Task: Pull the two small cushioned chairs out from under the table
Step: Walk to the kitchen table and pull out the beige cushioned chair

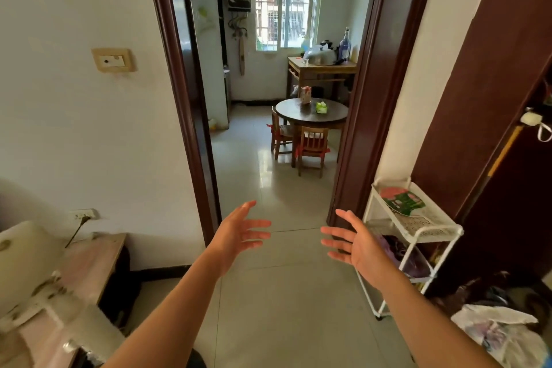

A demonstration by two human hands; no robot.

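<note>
A: Your left hand (239, 230) and right hand (355, 243) are hanging spread, gripping nothing, well short of the doorway (191, 116).

B: Beyond it, both chairs (312, 146) are sitting tucked under the table (310, 112); you're risking clipping the cart (415, 236) beside it.

Both hands were raised, palms facing each other, fingers spread, holding nothing: left hand (239, 231), right hand (354, 243). Well beyond them, through a dark-framed doorway (191, 116), stood a round table (310, 112). Two small wooden chairs with red cushions were tucked at the table's near edge: one (312, 148) directly in front, one (280, 133) at its left. A carton (305, 95) and a green packet (321, 107) sat on the table.
</note>
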